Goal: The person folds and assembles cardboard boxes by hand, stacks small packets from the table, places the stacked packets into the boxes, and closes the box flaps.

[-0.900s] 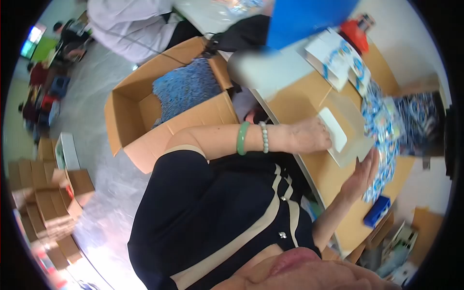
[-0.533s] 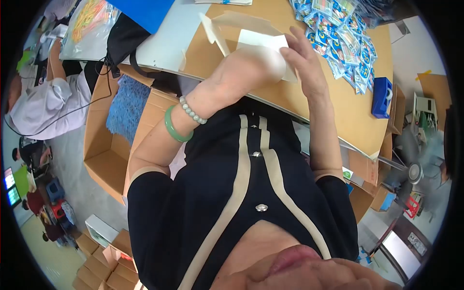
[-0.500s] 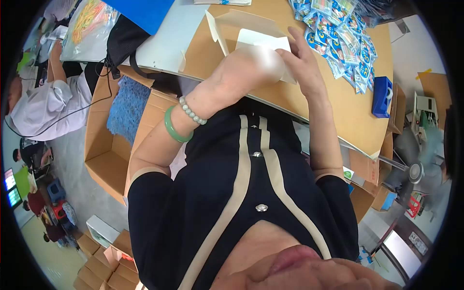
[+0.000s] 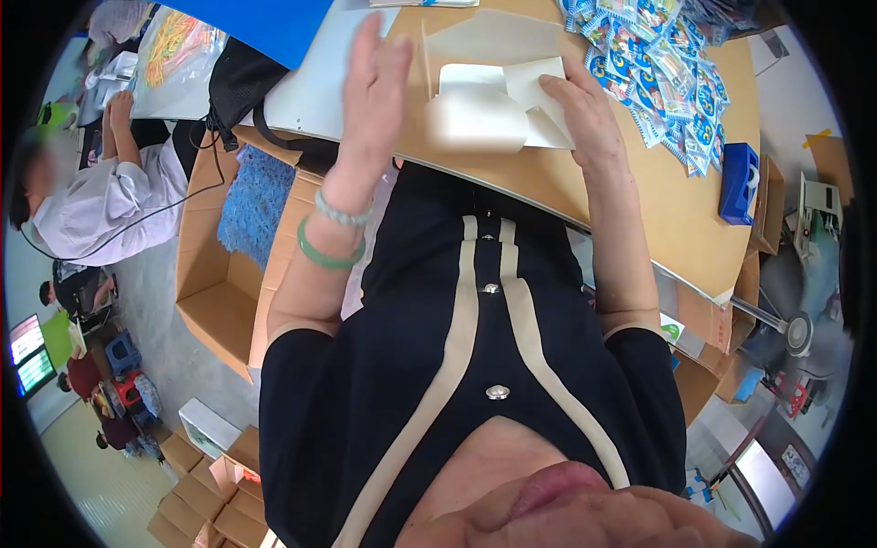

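Note:
A small white paper box (image 4: 484,114) with raised flaps lies on the tan tabletop, close to the front edge. My right hand (image 4: 592,119) grips its right side, thumb on the flap and fingers behind it. Part of the box is blurred. To the left of the box, my left hand (image 4: 373,105) is raised with its fingers stretched out, apart from the box and holding nothing. A pale, flat card-like piece (image 4: 493,38) is behind the box; its shape is hard to make out.
Right of my right hand lies a pile of blue-and-white packets (image 4: 662,78). A blue tape dispenser (image 4: 736,183) stands at the table's right edge. An open carton (image 4: 219,292) with blue shredded filling (image 4: 256,205) is at my left. A person in white (image 4: 114,215) sits further left.
My left hand has let go of the box, moved left and opened. My right hand has shifted slightly right and now grips the box's flap. The box shows more fully.

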`<action>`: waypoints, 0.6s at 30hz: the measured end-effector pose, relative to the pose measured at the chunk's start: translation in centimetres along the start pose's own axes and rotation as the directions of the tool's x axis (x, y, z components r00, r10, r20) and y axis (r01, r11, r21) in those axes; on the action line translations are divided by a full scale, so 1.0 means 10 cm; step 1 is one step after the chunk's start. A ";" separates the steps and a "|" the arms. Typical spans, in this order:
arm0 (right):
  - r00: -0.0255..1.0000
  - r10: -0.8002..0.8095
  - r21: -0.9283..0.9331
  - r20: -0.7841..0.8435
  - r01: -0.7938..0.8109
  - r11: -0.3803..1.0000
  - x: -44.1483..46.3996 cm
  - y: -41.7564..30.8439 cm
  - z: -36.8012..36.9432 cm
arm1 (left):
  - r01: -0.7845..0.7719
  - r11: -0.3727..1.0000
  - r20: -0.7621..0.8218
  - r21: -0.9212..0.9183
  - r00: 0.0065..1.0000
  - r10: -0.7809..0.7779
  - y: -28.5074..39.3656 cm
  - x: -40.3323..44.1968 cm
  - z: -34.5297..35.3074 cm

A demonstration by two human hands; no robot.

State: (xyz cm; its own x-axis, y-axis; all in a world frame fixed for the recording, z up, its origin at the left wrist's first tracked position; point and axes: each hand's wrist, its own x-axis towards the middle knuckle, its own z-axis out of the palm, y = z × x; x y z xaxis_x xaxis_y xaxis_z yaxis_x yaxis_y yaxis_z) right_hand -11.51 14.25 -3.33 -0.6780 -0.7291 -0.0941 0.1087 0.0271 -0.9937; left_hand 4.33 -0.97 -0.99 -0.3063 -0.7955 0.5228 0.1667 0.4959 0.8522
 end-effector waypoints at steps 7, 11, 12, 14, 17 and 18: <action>0.996 -0.080 0.112 -0.041 0.084 0.990 0.16 0.08 0.04 | 0.242 0.943 0.561 0.230 0.758 -0.332 -0.62 0.11 0.13; 0.949 -0.268 0.091 0.164 0.256 0.962 0.34 0.13 -0.13 | 0.581 0.813 0.648 0.045 0.603 -0.466 -0.59 0.26 0.09; 0.912 -0.337 0.047 0.232 0.336 0.941 0.39 0.16 -0.18 | 0.611 0.791 0.691 -0.022 0.581 -0.430 -0.61 0.27 0.06; 0.868 -0.395 0.009 0.301 0.411 0.911 0.40 0.15 -0.21 | 0.673 0.725 0.773 -0.145 0.535 -0.342 -0.64 0.28 0.02; 0.767 -0.491 -0.321 0.413 0.628 0.709 0.41 0.13 -0.27 | 0.739 0.649 0.785 -0.181 0.506 -0.357 -0.68 0.31 -0.03; 0.769 -0.489 -0.323 0.412 0.625 0.710 0.39 0.09 -0.26 | 0.767 0.610 0.792 -0.200 0.493 -0.360 -0.67 0.33 -0.03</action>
State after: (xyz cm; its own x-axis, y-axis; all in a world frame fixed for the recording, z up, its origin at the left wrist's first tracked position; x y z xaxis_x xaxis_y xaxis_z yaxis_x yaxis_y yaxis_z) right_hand -15.97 13.22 -4.72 -0.2744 -0.8556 0.4389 -0.5816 -0.2158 -0.7843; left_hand 2.47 -7.02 -4.99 -0.9535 -0.2946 -0.0642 0.0541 -0.3767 0.9247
